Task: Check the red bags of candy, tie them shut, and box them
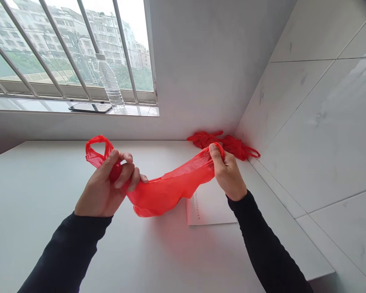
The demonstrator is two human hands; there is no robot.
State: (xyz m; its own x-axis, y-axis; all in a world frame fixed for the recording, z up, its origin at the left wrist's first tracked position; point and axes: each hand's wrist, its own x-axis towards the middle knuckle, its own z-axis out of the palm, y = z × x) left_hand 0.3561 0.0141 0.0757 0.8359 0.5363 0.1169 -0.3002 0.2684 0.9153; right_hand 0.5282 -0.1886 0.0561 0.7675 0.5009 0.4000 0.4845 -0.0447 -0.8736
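A red plastic bag (164, 191) is stretched between my two hands above the white table. My left hand (106, 187) is closed round its gathered left end, and a handle loop sticks up past the thumb. At the other end, my right hand (228, 171) pinches the bunched plastic between thumb and fingers. The middle of the bag sags a little and looks thin and see-through. Behind my right hand, more crumpled red plastic bags (238, 147) lie in the table's back corner.
Under the bag, a white spiral notebook (213, 207) lies on the white table (49, 228). On the sill of the barred window stand a clear water bottle (110, 83) and a flat dark device (90, 108). A tiled wall (326, 142) borders the right side.
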